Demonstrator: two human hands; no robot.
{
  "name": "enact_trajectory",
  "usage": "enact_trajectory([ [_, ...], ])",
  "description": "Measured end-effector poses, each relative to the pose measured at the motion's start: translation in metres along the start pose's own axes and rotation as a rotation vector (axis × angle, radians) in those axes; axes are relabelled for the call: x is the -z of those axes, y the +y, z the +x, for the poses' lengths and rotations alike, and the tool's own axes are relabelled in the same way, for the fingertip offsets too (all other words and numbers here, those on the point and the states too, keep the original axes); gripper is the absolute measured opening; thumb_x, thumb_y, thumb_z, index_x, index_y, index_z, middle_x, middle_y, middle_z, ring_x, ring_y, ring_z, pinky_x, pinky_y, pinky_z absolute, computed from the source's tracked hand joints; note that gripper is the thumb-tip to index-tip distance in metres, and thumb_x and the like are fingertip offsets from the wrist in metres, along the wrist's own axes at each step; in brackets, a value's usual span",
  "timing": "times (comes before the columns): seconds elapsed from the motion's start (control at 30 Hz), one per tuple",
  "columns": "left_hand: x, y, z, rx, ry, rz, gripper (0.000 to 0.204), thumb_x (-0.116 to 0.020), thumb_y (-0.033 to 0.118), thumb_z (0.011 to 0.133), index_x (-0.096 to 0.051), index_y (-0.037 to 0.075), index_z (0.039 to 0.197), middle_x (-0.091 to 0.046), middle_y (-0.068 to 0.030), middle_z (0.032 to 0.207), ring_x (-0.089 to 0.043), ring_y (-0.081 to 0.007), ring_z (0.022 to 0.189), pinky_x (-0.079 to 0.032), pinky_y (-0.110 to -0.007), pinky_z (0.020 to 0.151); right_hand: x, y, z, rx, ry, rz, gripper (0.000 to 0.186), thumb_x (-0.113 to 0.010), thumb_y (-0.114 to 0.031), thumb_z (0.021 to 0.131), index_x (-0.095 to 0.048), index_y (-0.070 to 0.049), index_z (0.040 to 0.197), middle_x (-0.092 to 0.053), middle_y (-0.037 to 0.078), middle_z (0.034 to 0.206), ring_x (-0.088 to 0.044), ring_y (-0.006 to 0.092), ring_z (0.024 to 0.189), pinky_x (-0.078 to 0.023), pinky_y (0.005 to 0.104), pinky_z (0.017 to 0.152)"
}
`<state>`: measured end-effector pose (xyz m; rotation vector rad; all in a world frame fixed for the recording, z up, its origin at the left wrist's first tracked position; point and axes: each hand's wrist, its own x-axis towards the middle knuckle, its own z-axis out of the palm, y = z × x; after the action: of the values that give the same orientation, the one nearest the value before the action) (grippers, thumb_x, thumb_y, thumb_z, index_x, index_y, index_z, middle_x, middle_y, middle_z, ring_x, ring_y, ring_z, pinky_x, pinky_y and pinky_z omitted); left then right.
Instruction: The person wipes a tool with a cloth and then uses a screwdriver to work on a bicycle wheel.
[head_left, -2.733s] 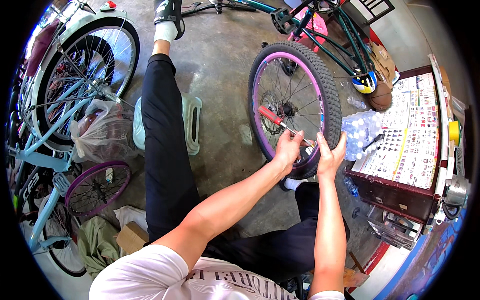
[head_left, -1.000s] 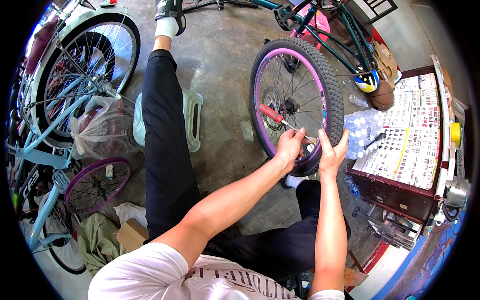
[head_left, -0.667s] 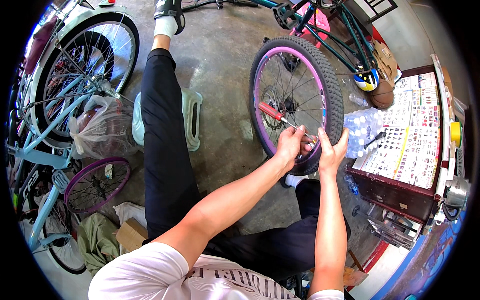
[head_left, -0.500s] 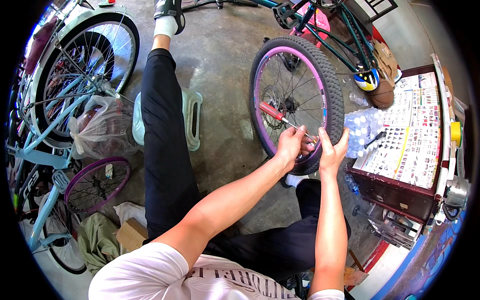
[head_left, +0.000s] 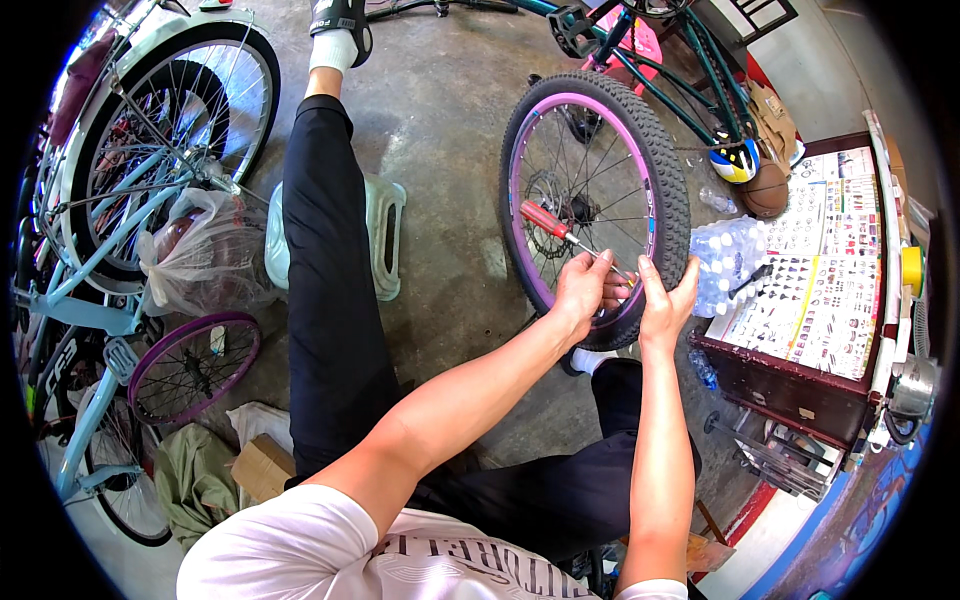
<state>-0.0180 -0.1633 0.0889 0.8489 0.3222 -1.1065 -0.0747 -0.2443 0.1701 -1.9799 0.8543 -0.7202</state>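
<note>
An upright bicycle wheel with a pink-purple rim (head_left: pixel 550 103) and knobby black tyre (head_left: pixel 655 160) stands ahead of me, right of centre. My left hand (head_left: pixel 583 292) is closed on the metal shaft of a red-handled screwdriver (head_left: pixel 543 217) at the lower part of the rim. The handle angles up and left across the spokes, near the hub and brake disc. My right hand (head_left: pixel 663 305) grips the tyre's lower right side, its thumb by the screwdriver's tip. Where exactly that tip rests is hidden by my fingers.
Bicycles (head_left: pixel 95 310), a bagged bundle (head_left: pixel 205 260) and a small purple-rimmed wheel (head_left: pixel 140 380) crowd the left. A pale plastic stool (head_left: pixel 390 240) is beside my leg. A dark-green frame (head_left: pixel 690 60), basketball (head_left: pixel 765 190), bottle pack (head_left: pixel 725 260) and maroon cabinet (head_left: pixel 780 395) are at right.
Compared with the earliest frame, the wheel and both hands sit slightly higher, and the screwdriver handle has shifted a little up and right. Both hands keep their hold.
</note>
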Motion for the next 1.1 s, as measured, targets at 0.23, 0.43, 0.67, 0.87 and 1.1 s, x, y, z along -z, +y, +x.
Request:
enact_trajectory([
  [0.23, 0.0003, -0.0011, 0.0002, 0.009, 0.001, 0.008, 0.025, -0.052, 0.032, 0.111, -0.059, 0.008, 0.109, -0.074, -0.0073, 0.094, -0.07, -0.0134, 0.072, -0.055, -0.029, 0.061, 0.0007, 0.0014, 0.0002, -0.015, -0.002, 0.011, 0.038, -0.082, -0.021, 0.089, -0.054, 0.001, 0.104, -0.067, 0.011, 0.089, -0.069, 0.019, 0.071, -0.054, 0.0341, 0.067],
  [0.43, -0.0014, 0.0004, -0.0007, 0.007, 0.004, 0.003, 0.025, -0.052, 0.032, 0.111, -0.059, 0.008, 0.109, -0.074, -0.0073, 0.095, -0.07, -0.0132, 0.072, -0.055, -0.03, 0.062, 0.0012, 0.0042, 0.0013, 0.011, -0.003, -0.005, 0.038, -0.082, -0.021, 0.088, -0.054, 0.001, 0.104, -0.067, 0.012, 0.089, -0.069, 0.0196, 0.072, -0.054, 0.0343, 0.067],
  [0.67, -0.0011, 0.0014, -0.0022, 0.014, 0.008, 0.029, 0.025, -0.052, 0.032, 0.111, -0.059, 0.008, 0.109, -0.073, -0.0061, 0.095, -0.069, -0.0131, 0.073, -0.055, -0.03, 0.063, 0.0012, 0.0054, 0.0013, -0.039, -0.011, 0.022, 0.038, -0.082, -0.022, 0.088, -0.055, 0.001, 0.104, -0.067, 0.012, 0.087, -0.069, 0.0197, 0.071, -0.053, 0.0343, 0.067],
  [0.87, -0.0008, -0.0006, 0.0004, 0.011, 0.004, 0.009, 0.026, -0.053, 0.033, 0.111, -0.059, 0.008, 0.109, -0.072, -0.0051, 0.093, -0.069, -0.0131, 0.072, -0.055, -0.03, 0.063, 0.0011, 0.0048, 0.0017, -0.035, -0.01, 0.028, 0.039, -0.082, -0.022, 0.088, -0.055, 0.001, 0.104, -0.068, 0.012, 0.088, -0.069, 0.0199, 0.071, -0.054, 0.0345, 0.067],
  [1.1, -0.0021, 0.0014, 0.0006, 0.013, 0.011, -0.003, 0.026, -0.053, 0.033, 0.111, -0.058, 0.008, 0.108, -0.073, -0.0059, 0.093, -0.069, -0.0129, 0.071, -0.055, -0.03, 0.061, 0.0007, 0.0015, 0.0025, 0.035, 0.0, -0.044, 0.039, -0.082, -0.022, 0.088, -0.055, 0.001, 0.104, -0.068, 0.013, 0.089, -0.068, 0.0205, 0.073, -0.054, 0.0356, 0.07],
])
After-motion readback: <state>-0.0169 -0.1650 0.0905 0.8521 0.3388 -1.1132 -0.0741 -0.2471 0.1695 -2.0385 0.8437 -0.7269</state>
